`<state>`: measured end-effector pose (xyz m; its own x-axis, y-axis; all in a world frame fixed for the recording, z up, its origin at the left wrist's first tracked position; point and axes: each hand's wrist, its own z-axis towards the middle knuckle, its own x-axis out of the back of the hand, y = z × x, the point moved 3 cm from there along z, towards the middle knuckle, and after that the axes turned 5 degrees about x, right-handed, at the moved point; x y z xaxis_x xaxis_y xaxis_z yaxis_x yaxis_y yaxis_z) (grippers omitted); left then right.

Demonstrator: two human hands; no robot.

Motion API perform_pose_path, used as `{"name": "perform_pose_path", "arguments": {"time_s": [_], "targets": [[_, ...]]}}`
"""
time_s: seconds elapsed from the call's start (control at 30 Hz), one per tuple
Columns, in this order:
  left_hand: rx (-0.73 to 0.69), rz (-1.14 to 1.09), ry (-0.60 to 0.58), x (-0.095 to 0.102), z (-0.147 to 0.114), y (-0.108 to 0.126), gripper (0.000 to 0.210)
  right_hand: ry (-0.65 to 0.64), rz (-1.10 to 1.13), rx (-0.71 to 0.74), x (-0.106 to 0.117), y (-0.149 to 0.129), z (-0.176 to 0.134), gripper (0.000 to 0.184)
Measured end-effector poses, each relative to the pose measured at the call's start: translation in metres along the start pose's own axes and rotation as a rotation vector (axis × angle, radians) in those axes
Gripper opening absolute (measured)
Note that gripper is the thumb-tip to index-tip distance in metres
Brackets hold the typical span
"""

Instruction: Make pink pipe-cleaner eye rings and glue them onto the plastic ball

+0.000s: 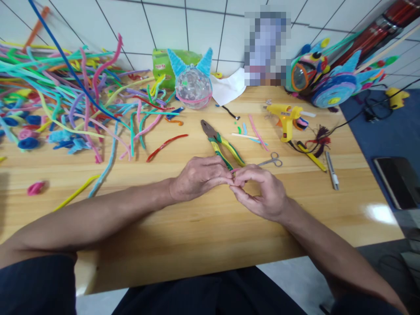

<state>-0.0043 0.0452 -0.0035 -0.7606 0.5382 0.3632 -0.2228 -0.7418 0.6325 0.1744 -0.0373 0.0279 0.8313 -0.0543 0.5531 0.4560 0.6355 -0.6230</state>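
My left hand (205, 178) and my right hand (262, 190) meet fingertip to fingertip over the table, both closed in a pinch. Between them shows a bit of pink pipe cleaner (234, 170), mostly covered by the fingers. Just beyond the hands lie pliers (215, 141) with yellow and green handles, jaws pointing away, partly hidden by my left hand. Small scissors (274, 160) rest beside my right hand. Farther back stands a clear ball with blue fuzzy ears (194, 85) and a pink band.
Many coloured pipe cleaners (82, 87) are heaped at the left. To the right are a yellow glue gun (285, 120), a yellow cutter (311, 156), a grey pen-like tool (332, 170) and a phone (397, 181). Cut scraps (257, 131) lie beyond the scissors. A tiled wall (203, 22) bounds the back.
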Motion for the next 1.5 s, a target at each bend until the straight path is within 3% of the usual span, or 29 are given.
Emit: {"name": "perform_pose_path", "arguments": {"time_s": [0.33, 0.57, 0.73, 1.0, 1.3, 1.5], "targets": [[0.003, 0.005, 0.049, 0.001, 0.002, 0.002, 0.008, -0.017, 0.047, -0.021, 0.001, -0.001, -0.001, 0.023], [0.012, -0.008, 0.059, 0.0, 0.003, 0.0, 0.009, 0.164, 0.022, -0.006, 0.008, 0.008, -0.015, 0.052], [0.019, -0.008, 0.062, 0.0, 0.002, -0.001, 0.009, 0.095, 0.062, 0.034, 0.009, 0.008, -0.011, 0.066], [0.032, -0.023, 0.057, 0.0, 0.002, 0.001, 0.011, -0.04, 0.031, 0.022, 0.004, 0.001, -0.002, 0.048], [0.024, -0.016, 0.076, 0.0, 0.003, 0.001, 0.009, 0.071, 0.097, -0.013, 0.005, 0.006, -0.009, 0.06], [0.059, -0.038, 0.048, -0.001, 0.001, 0.001, 0.011, -0.033, 0.031, 0.009, 0.003, 0.001, 0.0, 0.047]]}}
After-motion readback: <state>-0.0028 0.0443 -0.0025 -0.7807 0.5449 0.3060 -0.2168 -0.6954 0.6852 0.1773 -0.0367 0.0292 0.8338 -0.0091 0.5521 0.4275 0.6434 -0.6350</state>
